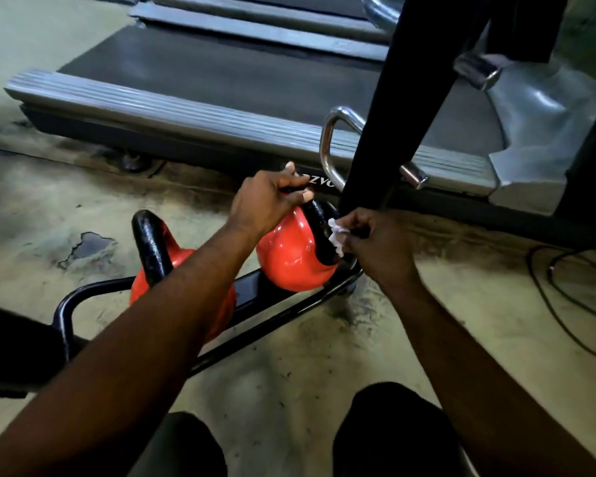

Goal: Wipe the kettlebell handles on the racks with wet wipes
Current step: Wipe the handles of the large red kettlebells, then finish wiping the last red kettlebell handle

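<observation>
At the far left, the bent end of a low black tubular steel rack [62,325] rests on the stained, pale green concrete floor [31,215]. A glossy red kettlebell with a thick black handle [152,249] sits in the left part of this rack, its body partly hidden by the person's left forearm. Just to its right, the left hand [265,197] grips the top of the black loop handle [319,222] of a second glossy red kettlebell [289,256], with fingers and thumb curled round the bar. This second kettlebell sits at the right end of the same rack, tilted towards the left. A small crumpled white wet wipe [336,235] is in contact with the right leg of that handle. The right hand [375,242] pinches the wipe between thumb and curled fingers and holds it against the handle. Directly behind the right hand, a wide black upright post [393,115] rises out of view, with a chrome loop handle [327,146] just beside it on the left. A grey treadmill with a ribbed side rail [186,108] lies across the floor behind the rack. At the far right, a thin black cable [565,304] curves over the floor, well apart from the rack.
</observation>
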`<action>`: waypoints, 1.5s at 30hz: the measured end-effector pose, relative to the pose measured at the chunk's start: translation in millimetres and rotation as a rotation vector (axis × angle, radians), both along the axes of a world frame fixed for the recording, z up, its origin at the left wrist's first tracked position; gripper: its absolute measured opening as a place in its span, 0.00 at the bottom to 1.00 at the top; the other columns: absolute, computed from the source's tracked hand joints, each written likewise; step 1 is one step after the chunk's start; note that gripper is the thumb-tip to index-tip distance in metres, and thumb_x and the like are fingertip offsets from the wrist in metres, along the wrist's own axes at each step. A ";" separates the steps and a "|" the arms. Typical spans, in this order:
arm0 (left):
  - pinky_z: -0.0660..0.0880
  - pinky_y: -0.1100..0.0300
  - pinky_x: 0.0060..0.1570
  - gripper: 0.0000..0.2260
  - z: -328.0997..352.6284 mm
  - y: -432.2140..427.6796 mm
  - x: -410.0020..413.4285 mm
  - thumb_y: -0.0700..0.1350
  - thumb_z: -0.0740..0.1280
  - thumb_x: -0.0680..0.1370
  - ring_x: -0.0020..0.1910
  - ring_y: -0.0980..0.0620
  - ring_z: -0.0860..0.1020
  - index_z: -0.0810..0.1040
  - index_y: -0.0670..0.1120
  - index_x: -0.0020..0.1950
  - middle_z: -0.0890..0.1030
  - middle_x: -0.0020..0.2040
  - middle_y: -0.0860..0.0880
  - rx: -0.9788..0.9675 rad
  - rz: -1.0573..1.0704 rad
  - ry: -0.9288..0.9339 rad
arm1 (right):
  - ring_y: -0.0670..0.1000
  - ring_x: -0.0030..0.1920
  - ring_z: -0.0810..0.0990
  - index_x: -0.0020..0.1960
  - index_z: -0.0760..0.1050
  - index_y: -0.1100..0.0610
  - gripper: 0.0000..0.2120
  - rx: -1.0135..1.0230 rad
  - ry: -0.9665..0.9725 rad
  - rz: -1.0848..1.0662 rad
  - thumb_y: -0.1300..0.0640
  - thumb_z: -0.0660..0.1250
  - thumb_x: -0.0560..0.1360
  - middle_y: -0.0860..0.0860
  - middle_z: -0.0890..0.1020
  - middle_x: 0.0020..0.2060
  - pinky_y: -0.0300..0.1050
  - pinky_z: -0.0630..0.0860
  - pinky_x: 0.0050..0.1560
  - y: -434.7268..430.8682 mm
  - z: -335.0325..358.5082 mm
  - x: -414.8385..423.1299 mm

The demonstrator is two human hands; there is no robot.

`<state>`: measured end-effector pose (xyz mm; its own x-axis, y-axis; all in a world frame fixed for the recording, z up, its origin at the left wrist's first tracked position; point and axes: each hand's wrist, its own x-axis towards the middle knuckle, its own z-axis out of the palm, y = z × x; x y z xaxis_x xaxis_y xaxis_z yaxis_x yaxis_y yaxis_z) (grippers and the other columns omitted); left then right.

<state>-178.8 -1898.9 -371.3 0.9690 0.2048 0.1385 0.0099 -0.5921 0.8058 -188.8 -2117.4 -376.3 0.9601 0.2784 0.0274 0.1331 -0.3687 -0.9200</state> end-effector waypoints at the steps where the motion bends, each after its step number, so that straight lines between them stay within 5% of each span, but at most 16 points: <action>1: 0.68 0.61 0.70 0.18 7.1 -4.1 -3.7 0.55 0.75 0.71 0.67 0.60 0.73 0.81 0.57 0.61 0.75 0.69 0.54 0.025 0.021 0.019 | 0.57 0.40 0.85 0.44 0.80 0.52 0.06 -0.023 0.030 -0.013 0.55 0.71 0.67 0.52 0.85 0.38 0.61 0.81 0.47 0.3 3.1 2.3; 4: 0.74 0.53 0.64 0.15 33.4 -25.5 -18.3 0.52 0.72 0.75 0.66 0.49 0.76 0.81 0.56 0.63 0.77 0.68 0.50 0.176 0.085 0.113 | 0.59 0.42 0.84 0.44 0.81 0.51 0.06 -0.086 0.181 0.008 0.59 0.69 0.68 0.55 0.84 0.40 0.61 0.81 0.46 -1.2 22.8 0.6; 8: 0.77 0.49 0.53 0.12 70.2 -48.4 -41.1 0.50 0.66 0.78 0.55 0.38 0.80 0.82 0.49 0.60 0.83 0.55 0.41 0.357 0.058 0.362 | 0.58 0.39 0.82 0.44 0.82 0.54 0.08 0.023 0.355 0.056 0.66 0.71 0.73 0.59 0.83 0.40 0.58 0.81 0.44 -14.0 82.8 -28.5; 12: 0.75 0.51 0.52 0.11 137.6 -71.8 -84.3 0.47 0.66 0.78 0.54 0.38 0.80 0.84 0.44 0.54 0.83 0.53 0.40 0.328 -0.059 0.515 | 0.49 0.35 0.82 0.50 0.82 0.60 0.06 0.106 0.485 0.073 0.67 0.70 0.74 0.51 0.84 0.35 0.44 0.81 0.41 -39.6 165.3 -64.8; 15: 0.71 0.60 0.47 0.07 187.6 -89.1 -114.1 0.43 0.70 0.76 0.53 0.45 0.82 0.85 0.45 0.51 0.85 0.50 0.43 0.162 -0.100 0.544 | 0.50 0.37 0.83 0.52 0.80 0.70 0.07 0.241 0.584 -0.025 0.71 0.69 0.73 0.57 0.84 0.36 0.43 0.82 0.45 -58.9 231.9 -93.1; 18: 0.73 0.61 0.50 0.10 258.7 -111.7 -134.2 0.43 0.71 0.75 0.54 0.51 0.80 0.85 0.46 0.55 0.84 0.52 0.49 0.101 -0.133 0.573 | 0.55 0.44 0.82 0.43 0.81 0.64 0.08 0.348 0.644 -0.143 0.74 0.68 0.72 0.63 0.82 0.46 0.46 0.80 0.53 -83.5 307.3 -120.0; 21: 0.72 0.61 0.53 0.11 329.2 -140.4 -145.7 0.38 0.70 0.75 0.56 0.46 0.80 0.84 0.44 0.56 0.84 0.54 0.44 0.135 -0.251 0.569 | 0.57 0.49 0.80 0.43 0.80 0.61 0.12 0.468 0.734 -0.245 0.76 0.64 0.73 0.62 0.82 0.49 0.49 0.76 0.60 -119.1 367.7 -140.8; 26: 0.70 0.65 0.47 0.13 411.7 -199.8 -150.5 0.34 0.69 0.74 0.53 0.46 0.82 0.84 0.42 0.56 0.85 0.52 0.44 0.156 -0.390 0.496 | 0.42 0.44 0.83 0.44 0.83 0.59 0.08 0.449 0.644 -0.338 0.70 0.70 0.73 0.50 0.85 0.42 0.31 0.76 0.45 -186.0 437.6 -169.1; 31: 0.76 0.58 0.52 0.11 458.2 -288.0 -145.9 0.40 0.71 0.76 0.49 0.53 0.80 0.84 0.46 0.58 0.83 0.53 0.50 0.100 -0.477 0.499 | 0.54 0.47 0.83 0.48 0.81 0.64 0.07 0.517 0.587 -0.526 0.71 0.71 0.72 0.59 0.84 0.44 0.41 0.81 0.50 -262.3 475.4 -180.9; 39: 0.68 0.69 0.41 0.11 476.9 -444.2 -121.0 0.44 0.72 0.77 0.47 0.50 0.82 0.83 0.48 0.59 0.85 0.54 0.48 0.150 -0.656 0.416 | 0.47 0.39 0.81 0.49 0.81 0.60 0.09 0.359 0.446 -0.699 0.67 0.75 0.70 0.56 0.84 0.41 0.35 0.76 0.41 -390.7 485.6 -194.0; 45: 0.73 0.63 0.54 0.11 466.7 -581.0 -79.9 0.44 0.72 0.76 0.55 0.48 0.81 0.84 0.47 0.57 0.84 0.56 0.47 0.214 -0.857 0.383 | 0.48 0.37 0.80 0.46 0.81 0.58 0.05 0.362 0.432 -0.921 0.66 0.73 0.73 0.53 0.82 0.37 0.40 0.79 0.38 -509.2 478.9 -177.1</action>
